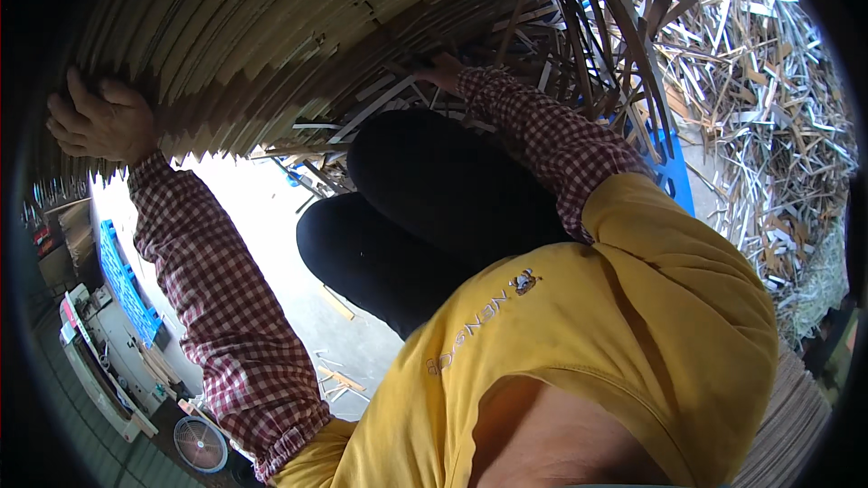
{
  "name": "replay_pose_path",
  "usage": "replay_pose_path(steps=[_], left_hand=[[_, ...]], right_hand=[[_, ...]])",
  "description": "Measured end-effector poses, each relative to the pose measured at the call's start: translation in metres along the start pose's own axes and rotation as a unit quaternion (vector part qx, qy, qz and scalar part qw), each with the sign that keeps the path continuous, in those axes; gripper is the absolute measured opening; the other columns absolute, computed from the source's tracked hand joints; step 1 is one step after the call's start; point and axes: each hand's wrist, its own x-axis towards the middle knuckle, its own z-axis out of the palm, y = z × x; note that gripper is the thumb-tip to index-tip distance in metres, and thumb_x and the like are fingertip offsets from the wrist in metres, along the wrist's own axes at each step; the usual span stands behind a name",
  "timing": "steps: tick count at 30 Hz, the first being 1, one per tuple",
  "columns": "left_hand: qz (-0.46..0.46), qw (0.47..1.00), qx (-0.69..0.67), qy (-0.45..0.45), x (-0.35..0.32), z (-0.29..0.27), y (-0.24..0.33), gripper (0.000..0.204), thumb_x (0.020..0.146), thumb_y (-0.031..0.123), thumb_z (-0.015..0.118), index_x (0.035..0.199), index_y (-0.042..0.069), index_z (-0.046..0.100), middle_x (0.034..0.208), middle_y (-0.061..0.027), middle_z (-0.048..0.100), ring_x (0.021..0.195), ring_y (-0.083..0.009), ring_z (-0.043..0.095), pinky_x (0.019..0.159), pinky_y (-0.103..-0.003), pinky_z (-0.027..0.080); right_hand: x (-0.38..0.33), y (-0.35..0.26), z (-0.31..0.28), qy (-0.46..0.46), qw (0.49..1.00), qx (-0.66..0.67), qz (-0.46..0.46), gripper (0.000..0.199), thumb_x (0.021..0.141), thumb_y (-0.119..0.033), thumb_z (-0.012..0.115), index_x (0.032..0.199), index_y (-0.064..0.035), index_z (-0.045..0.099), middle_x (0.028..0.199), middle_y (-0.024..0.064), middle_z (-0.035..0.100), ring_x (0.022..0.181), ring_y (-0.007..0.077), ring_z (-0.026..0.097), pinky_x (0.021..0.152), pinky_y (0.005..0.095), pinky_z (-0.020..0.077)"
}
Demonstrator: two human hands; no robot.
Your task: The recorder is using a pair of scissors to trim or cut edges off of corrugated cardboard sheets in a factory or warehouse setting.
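A tall stack of flat brown cardboard sheets [271,27] fills the top of the head view. My left hand [99,117] grips the stack's left edge, fingers curled over the sheets. At the stack's lower right side my right hand [440,70] reaches in among the sheets and loose strips; its fingers are partly hidden, so what it holds is unclear. Both forearms wear red-and-white checked sleeves. My yellow shirt and dark trousers take up the lower middle.
A big heap of cardboard offcut strips [768,99] lies at the right. A blue pallet [674,172] sits beneath the stack, another blue pallet [127,285] at the left by a machine [99,361]. A round fan [201,445] stands low left. Scraps litter the pale floor [348,343].
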Motion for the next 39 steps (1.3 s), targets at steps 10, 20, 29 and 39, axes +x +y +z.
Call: replay_pose_path(steps=[10,20,29,39], left_hand=[[0.007,1.000,-0.016,-0.005,0.001,0.005,0.014,0.039,0.082,0.040,0.032,0.109,0.018,0.050,0.115,-0.0141,0.042,0.105,-0.0366,0.037,0.084,-0.050,0.028],[0.001,1.000,0.017,-0.009,-0.002,0.001,-0.002,0.035,0.082,0.037,0.035,0.107,0.020,0.051,0.114,-0.0094,0.043,0.101,-0.0321,0.039,0.083,-0.048,0.030],[0.005,1.000,0.013,-0.021,-0.005,0.010,-0.007,0.033,0.080,0.035,0.037,0.107,0.022,0.051,0.113,-0.0086,0.043,0.102,-0.0330,0.038,0.083,-0.049,0.029],[0.001,1.000,0.000,0.001,-0.004,0.015,0.001,0.035,0.081,0.038,0.034,0.108,0.023,0.049,0.114,-0.0090,0.042,0.103,-0.0339,0.038,0.081,-0.051,0.030]], right_hand=[[-0.023,-0.022,-0.001,0.032,0.897,-0.407,-0.170,0.041,0.075,-0.001,0.046,0.115,-0.0091,0.040,0.069,0.0150,0.049,0.065,0.0231,0.051,0.054,0.0342,0.0443],[-0.252,0.147,-0.011,0.235,0.971,-0.033,-0.006,0.039,0.073,-0.023,0.053,0.106,-0.0027,0.047,0.081,0.0198,0.057,0.078,0.0293,0.057,0.070,0.0363,0.0452],[-0.224,0.068,-0.062,-0.144,0.937,-0.201,-0.247,0.045,0.077,-0.021,0.050,0.116,-0.0046,0.040,0.101,0.0166,0.053,0.092,0.0220,0.051,0.078,0.0305,0.0414],[-0.019,0.015,-0.025,-0.002,0.973,-0.210,0.095,0.055,0.074,-0.054,0.046,0.083,-0.0003,0.056,0.068,0.0104,0.050,0.048,0.0158,0.041,0.051,0.0356,0.0385]])
